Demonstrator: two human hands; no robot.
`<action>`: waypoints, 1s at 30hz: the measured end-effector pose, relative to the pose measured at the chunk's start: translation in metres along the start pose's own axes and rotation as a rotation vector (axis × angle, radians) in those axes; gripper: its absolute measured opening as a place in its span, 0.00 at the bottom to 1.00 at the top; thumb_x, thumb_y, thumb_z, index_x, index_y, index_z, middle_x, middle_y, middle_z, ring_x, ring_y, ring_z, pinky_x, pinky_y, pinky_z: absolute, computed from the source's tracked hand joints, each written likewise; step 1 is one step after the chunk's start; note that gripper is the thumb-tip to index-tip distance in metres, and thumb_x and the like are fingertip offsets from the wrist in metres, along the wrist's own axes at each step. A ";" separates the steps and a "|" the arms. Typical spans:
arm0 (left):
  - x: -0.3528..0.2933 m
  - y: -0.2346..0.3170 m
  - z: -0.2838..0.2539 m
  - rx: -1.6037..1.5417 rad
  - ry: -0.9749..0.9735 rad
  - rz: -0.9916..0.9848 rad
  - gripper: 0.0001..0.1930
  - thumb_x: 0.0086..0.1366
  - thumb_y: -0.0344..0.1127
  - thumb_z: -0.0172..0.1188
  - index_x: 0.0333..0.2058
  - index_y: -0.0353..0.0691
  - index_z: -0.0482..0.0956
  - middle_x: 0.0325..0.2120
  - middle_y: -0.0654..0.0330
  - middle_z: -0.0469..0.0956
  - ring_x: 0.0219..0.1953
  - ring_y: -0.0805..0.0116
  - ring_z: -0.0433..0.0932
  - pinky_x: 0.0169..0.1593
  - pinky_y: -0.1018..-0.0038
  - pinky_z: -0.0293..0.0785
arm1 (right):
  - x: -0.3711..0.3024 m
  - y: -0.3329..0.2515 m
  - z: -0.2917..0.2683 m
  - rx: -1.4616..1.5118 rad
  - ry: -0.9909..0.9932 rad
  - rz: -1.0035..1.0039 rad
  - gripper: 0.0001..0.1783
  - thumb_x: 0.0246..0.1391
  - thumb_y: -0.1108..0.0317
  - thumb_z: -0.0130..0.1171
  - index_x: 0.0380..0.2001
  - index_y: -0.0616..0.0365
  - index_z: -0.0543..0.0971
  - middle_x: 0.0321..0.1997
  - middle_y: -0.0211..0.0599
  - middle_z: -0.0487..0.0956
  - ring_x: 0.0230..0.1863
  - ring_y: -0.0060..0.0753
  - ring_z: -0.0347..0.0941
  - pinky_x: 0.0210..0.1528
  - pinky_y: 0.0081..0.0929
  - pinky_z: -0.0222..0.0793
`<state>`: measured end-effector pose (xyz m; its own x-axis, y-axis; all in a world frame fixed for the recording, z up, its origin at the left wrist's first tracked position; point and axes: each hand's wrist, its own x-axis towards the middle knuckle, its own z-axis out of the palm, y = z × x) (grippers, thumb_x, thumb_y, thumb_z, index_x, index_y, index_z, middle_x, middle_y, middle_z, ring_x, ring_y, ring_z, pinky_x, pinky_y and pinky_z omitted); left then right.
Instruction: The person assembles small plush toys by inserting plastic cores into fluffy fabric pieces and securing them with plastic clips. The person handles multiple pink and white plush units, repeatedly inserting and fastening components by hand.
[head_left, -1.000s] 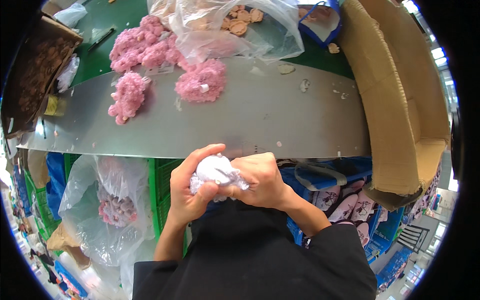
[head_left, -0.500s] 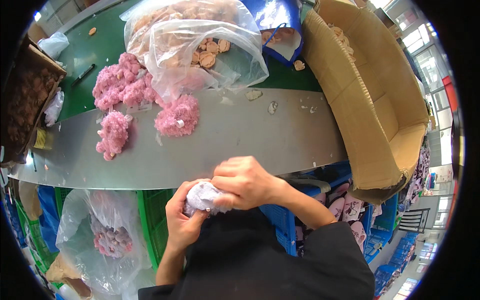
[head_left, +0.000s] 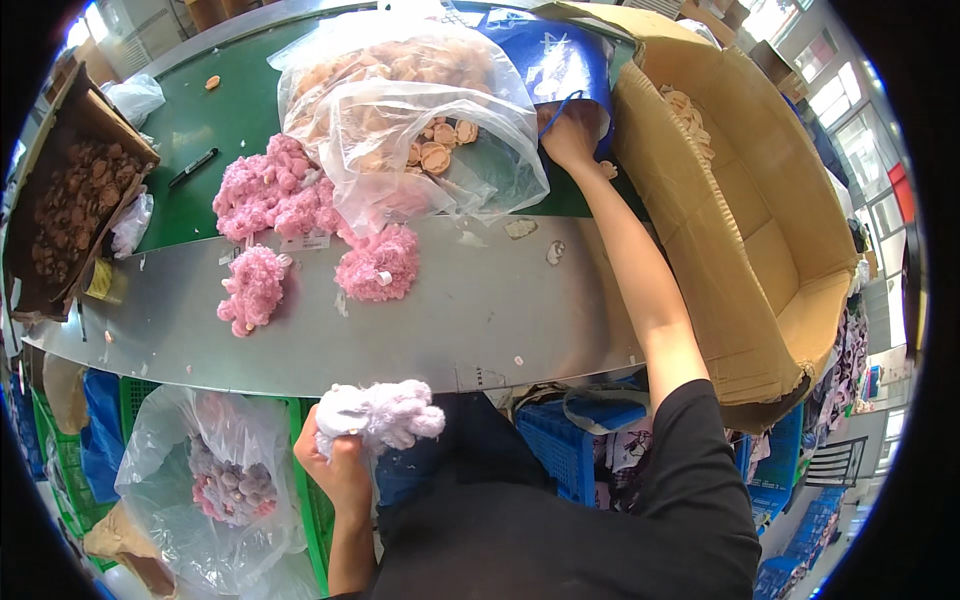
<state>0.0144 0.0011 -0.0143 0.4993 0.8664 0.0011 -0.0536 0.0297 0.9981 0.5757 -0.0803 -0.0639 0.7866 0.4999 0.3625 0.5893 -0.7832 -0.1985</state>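
My left hand (head_left: 343, 472) is closed round one end of a small fuzzy pale-lilac plush toy (head_left: 395, 415), held just past the front edge of the metal-topped bench (head_left: 470, 330). My right arm stretches far across the bench, and my right hand (head_left: 568, 138) reaches into the mouth of a shiny blue bag (head_left: 550, 65); its fingers are hidden inside. A small peach-coloured piece (head_left: 608, 169) lies beside that bag. Several pink curly plush toys (head_left: 265, 195) lie on the bench, two of them, a nearer one (head_left: 250, 290) and another (head_left: 378, 265), on the metal.
A clear plastic bag (head_left: 400, 75) of round peach pieces stands at the back. On the right leans a big open cardboard box (head_left: 740, 200); a box of brown pieces (head_left: 85, 200) is at the left. Below hang a clear bag (head_left: 215, 540) with plush toys and blue crates (head_left: 560, 450).
My right hand has left the plush toy and gone forward right into the blue bag. My left hand has moved slightly left and down, still holding the plush toy.
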 end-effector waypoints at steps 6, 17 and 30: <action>0.006 0.003 -0.009 -0.014 0.027 -0.049 0.20 0.54 0.39 0.55 0.40 0.28 0.79 0.31 0.68 0.75 0.34 0.79 0.69 0.39 0.80 0.66 | -0.001 0.017 0.028 -0.025 0.284 -0.089 0.16 0.59 0.66 0.54 0.45 0.65 0.82 0.59 0.66 0.74 0.55 0.70 0.74 0.57 0.57 0.71; 0.018 0.009 0.006 0.013 -0.223 -0.071 0.14 0.57 0.32 0.57 0.40 0.29 0.80 0.30 0.69 0.76 0.33 0.81 0.70 0.37 0.82 0.68 | -0.146 -0.109 -0.112 1.147 -0.026 0.151 0.12 0.68 0.70 0.47 0.38 0.59 0.81 0.22 0.19 0.66 0.23 0.10 0.59 0.24 0.16 0.54; 0.005 0.003 0.024 -0.054 -0.232 -0.122 0.07 0.63 0.27 0.61 0.40 0.33 0.79 0.30 0.68 0.77 0.31 0.83 0.70 0.34 0.82 0.68 | -0.283 -0.264 -0.145 1.644 -0.439 0.217 0.25 0.73 0.53 0.53 0.26 0.63 0.79 0.20 0.22 0.68 0.17 0.14 0.60 0.20 0.21 0.54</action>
<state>0.0378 -0.0064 -0.0097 0.6895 0.7175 -0.0993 -0.0233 0.1590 0.9870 0.1708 -0.0693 0.0182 0.6938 0.7202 0.0030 -0.1916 0.1886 -0.9632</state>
